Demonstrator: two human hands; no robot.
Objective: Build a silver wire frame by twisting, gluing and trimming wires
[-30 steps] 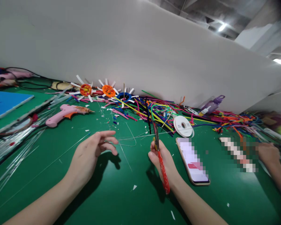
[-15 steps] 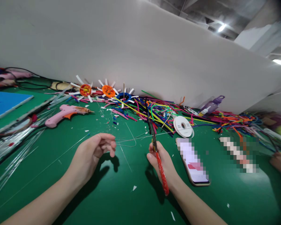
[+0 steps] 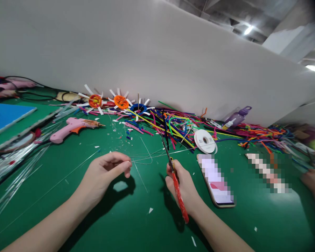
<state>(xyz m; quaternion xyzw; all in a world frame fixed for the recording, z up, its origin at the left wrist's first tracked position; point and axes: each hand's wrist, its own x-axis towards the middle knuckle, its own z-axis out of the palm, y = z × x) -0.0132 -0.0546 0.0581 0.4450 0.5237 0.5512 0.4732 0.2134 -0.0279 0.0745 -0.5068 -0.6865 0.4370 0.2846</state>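
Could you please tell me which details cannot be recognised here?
Head view: whether the left hand holds the thin clear strand; its fingers hide the contact.
Head view: content of the phone screen; pixel blocks mask much.
Head view: what a co-worker's hand does, at right edge; blurred.
Head view: smaller print on the white spool; too small.

I see the left hand [image 3: 101, 176] changed from loosely spread fingers to a closed pinch, its thumb now across the fingertips beside a thin clear strand [image 3: 144, 163]; whether it grips the strand, I cannot tell. In the right hand [image 3: 185, 185], the red-handled scissors [image 3: 179, 196] have dipped, tips lower and farther left. At far right, a co-worker's blurred hand [image 3: 312, 180] has moved away from a pixelated object [image 3: 265, 173].
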